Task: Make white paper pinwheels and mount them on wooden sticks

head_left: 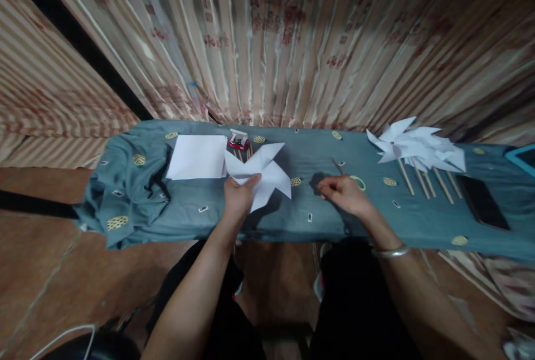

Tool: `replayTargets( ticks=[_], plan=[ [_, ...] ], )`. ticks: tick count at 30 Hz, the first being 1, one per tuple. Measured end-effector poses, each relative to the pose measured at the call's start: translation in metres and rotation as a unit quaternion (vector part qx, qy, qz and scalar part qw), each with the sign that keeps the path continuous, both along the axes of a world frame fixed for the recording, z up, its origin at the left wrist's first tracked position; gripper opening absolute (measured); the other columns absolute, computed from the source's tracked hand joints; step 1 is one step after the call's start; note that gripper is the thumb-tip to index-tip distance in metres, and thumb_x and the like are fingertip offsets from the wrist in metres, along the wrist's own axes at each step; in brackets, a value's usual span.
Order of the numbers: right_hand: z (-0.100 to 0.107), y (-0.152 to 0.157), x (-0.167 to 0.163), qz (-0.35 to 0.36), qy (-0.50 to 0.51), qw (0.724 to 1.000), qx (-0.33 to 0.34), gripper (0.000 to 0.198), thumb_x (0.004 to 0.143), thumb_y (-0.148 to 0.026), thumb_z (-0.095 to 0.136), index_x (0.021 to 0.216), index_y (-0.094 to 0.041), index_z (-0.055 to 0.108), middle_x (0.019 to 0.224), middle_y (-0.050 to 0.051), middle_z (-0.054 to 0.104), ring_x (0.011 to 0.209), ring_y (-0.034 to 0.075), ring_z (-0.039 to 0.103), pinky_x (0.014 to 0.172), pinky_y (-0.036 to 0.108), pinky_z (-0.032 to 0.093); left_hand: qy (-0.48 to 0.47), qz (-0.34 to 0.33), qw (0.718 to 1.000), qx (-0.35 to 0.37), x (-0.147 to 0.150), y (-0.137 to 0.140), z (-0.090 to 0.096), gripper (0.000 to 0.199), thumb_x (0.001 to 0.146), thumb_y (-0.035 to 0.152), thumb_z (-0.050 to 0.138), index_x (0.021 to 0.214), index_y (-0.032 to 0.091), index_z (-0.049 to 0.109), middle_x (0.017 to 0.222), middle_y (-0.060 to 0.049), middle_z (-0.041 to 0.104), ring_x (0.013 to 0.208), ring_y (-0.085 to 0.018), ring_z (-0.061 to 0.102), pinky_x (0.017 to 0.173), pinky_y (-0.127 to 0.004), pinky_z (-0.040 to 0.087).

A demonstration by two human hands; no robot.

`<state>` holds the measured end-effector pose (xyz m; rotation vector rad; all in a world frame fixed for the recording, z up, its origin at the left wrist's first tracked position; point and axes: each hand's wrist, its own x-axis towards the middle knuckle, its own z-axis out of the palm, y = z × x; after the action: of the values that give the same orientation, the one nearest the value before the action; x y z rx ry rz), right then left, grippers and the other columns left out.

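My left hand (pixel 239 197) grips a white paper pinwheel (pixel 271 173) at its middle, thumb on top, just above the table. The blades are folded in and no stick shows on it. My right hand (pixel 345 194) hovers to the right of the pinwheel with thumb and fingertips pinched together; anything between them is too small to make out. Partly behind that hand lie scissors with a yellow-green handle (pixel 358 182). Beyond the pinwheel sit a small open red-and-white box (pixel 238 140) of dark little pieces and several thin wooden sticks (pixel 250 151), partly covered.
A stack of white paper (pixel 196 157) lies at the left on the blue-green tablecloth (pixel 184 198). Several pinwheels on sticks (pixel 401 145) overlap at the right, beside a black phone (pixel 482 202). A blue-edged object (pixel 524 156) is at the far right. A pleated curtain (pixel 267 42) hangs behind.
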<state>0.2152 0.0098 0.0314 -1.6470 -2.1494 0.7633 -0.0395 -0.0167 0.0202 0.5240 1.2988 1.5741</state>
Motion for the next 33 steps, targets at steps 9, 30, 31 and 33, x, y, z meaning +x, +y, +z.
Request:
replayTargets(
  ticks=[9,30,31,33],
  plan=[
    [-0.018,0.001,-0.005,-0.026,-0.038,0.999,-0.022,0.024,0.084,-0.033,0.054,0.074,-0.017,0.07,0.062,0.001,0.066,0.054,0.013,0.056,0.057,0.025,0.037,0.019,0.026,0.998,0.047,0.016,0.016,0.005,0.038,0.049,0.023,0.083,0.084,0.012,0.072,0.081,-0.007,0.076,0.075,-0.02,0.069,0.075,-0.032,0.054],
    [-0.043,-0.009,-0.022,0.019,0.007,0.98,0.197,0.019,0.09,-0.016,0.053,0.095,-0.014,0.072,0.099,0.009,0.074,0.094,0.023,0.063,0.089,0.036,0.048,0.009,0.002,0.998,0.068,0.035,0.028,0.003,0.048,0.054,0.023,0.083,0.1,0.013,0.071,0.091,-0.008,0.076,0.082,-0.022,0.07,0.08,-0.034,0.055],
    [-0.044,-0.008,-0.023,0.02,0.006,0.98,0.198,0.019,0.09,-0.015,0.053,0.093,-0.014,0.072,0.099,0.009,0.074,0.093,0.023,0.062,0.089,0.036,0.048,0.01,0.002,0.998,0.069,0.035,0.028,0.003,0.048,0.054,0.023,0.083,0.099,0.013,0.072,0.09,-0.008,0.076,0.081,-0.022,0.07,0.08,-0.034,0.055],
    [-0.046,-0.006,-0.024,0.02,0.004,0.981,0.193,0.02,0.09,-0.014,0.051,0.089,-0.015,0.071,0.098,0.009,0.074,0.092,0.023,0.062,0.089,0.036,0.048,0.011,0.003,0.998,0.068,0.035,0.028,0.003,0.046,0.055,0.022,0.083,0.098,0.012,0.072,0.087,-0.008,0.076,0.078,-0.021,0.07,0.077,-0.032,0.055]
  ],
)
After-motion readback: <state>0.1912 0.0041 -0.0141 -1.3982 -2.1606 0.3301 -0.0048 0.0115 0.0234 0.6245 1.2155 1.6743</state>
